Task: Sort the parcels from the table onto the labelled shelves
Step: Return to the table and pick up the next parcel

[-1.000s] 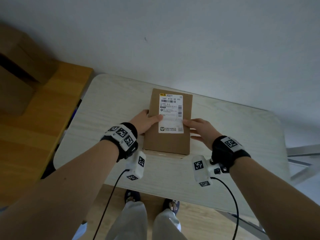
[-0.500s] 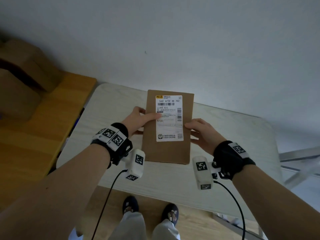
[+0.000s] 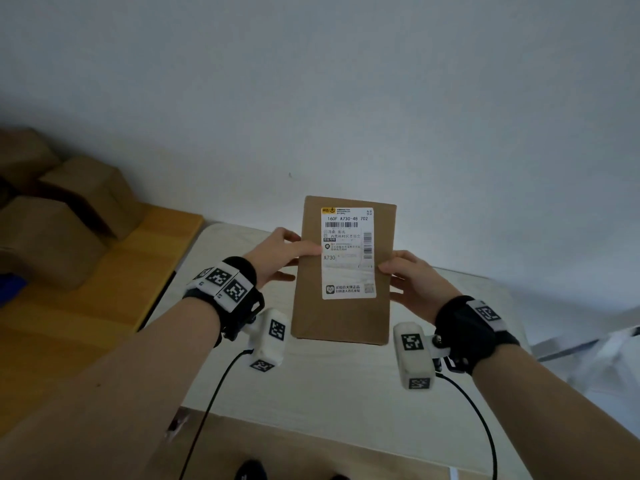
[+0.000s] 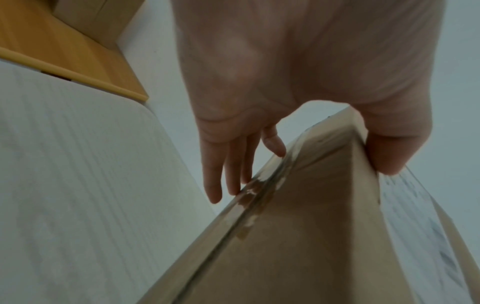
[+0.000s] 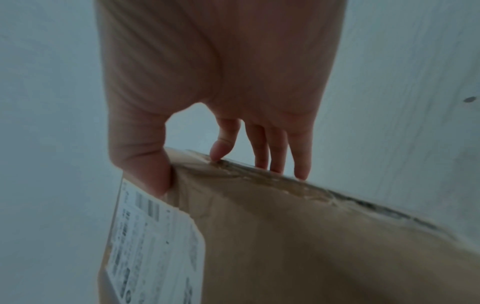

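Observation:
A flat brown cardboard parcel (image 3: 343, 317) with a white shipping label (image 3: 348, 254) reading A730 is held up above the pale table (image 3: 329, 382), its label face towards me. My left hand (image 3: 277, 258) grips its left edge, thumb on the label face and fingers behind. In the left wrist view the parcel (image 4: 298, 236) runs down from that hand (image 4: 285, 154). My right hand (image 3: 412, 278) grips the right edge the same way. The right wrist view shows its thumb on the label side of the parcel (image 5: 285, 236) and its fingers (image 5: 262, 156) on the back edge.
A yellow wooden surface (image 3: 104, 289) lies left of the table, with several brown cardboard boxes (image 3: 52, 237) on it. A plain white wall (image 3: 346, 98) stands right behind the table. Metal frame parts (image 3: 588, 344) show at the right.
Both hands have lifted the parcel off the table and tipped its label face up towards me. The view has risen, showing more wall.

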The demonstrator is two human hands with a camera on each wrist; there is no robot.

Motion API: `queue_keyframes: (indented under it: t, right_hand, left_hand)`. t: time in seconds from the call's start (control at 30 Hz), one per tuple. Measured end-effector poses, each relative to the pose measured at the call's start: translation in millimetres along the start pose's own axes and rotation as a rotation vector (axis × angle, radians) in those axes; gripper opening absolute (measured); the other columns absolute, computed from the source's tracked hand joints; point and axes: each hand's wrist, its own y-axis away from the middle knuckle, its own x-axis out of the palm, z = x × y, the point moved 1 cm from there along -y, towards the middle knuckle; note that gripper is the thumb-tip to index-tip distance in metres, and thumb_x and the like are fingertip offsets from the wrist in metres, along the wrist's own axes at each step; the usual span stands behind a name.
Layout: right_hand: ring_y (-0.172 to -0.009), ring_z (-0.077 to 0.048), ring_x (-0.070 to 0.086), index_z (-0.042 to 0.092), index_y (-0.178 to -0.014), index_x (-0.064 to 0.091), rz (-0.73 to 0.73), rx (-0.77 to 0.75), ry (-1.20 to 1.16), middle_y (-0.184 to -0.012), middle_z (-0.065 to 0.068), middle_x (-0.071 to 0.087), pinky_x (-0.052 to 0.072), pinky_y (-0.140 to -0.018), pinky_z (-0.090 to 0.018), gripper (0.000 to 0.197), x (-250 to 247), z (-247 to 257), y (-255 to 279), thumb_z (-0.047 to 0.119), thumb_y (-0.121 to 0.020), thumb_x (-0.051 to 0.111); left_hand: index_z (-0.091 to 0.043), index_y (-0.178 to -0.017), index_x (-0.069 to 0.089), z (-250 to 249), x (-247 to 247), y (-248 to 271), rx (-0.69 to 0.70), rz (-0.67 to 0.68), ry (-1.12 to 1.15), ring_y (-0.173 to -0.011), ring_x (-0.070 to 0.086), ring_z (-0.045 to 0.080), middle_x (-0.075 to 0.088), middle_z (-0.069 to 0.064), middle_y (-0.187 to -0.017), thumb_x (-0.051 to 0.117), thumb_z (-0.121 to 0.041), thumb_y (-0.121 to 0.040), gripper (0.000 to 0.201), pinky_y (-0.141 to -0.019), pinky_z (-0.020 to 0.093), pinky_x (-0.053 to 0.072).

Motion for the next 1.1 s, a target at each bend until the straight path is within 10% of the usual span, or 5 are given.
queue_keyframes:
  t: [0.5,1.1]
  right_hand:
    - [-0.090,-0.019,0.063,0.016,-0.108,0.048,0.039,-0.072,0.054,-0.096,-0.002,0.067,0.051,-0.079,-0.033,0.044,8,27,3,0.014,-0.068,0.067]
    - [-0.090,-0.019,0.064,0.016,-0.106,0.048,0.005,-0.082,0.078,-0.096,-0.003,0.067,0.053,-0.079,-0.032,0.026,5,32,9,0.007,-0.086,0.062]
  left_hand:
    - [-0.016,-0.117,0.043,-23,-10,11,0.073,-0.027,-0.010,-0.118,0.059,0.025,0.061,0.008,-0.125,0.072,-0.031,-0.081,0.049,-0.103,0.050,0.046]
    - [-0.014,-0.120,0.041,-27,-4,11,0.102,-0.021,0.014,-0.118,0.058,0.025,0.060,0.009,-0.125,0.071,-0.029,-0.082,0.051,-0.103,0.050,0.045]
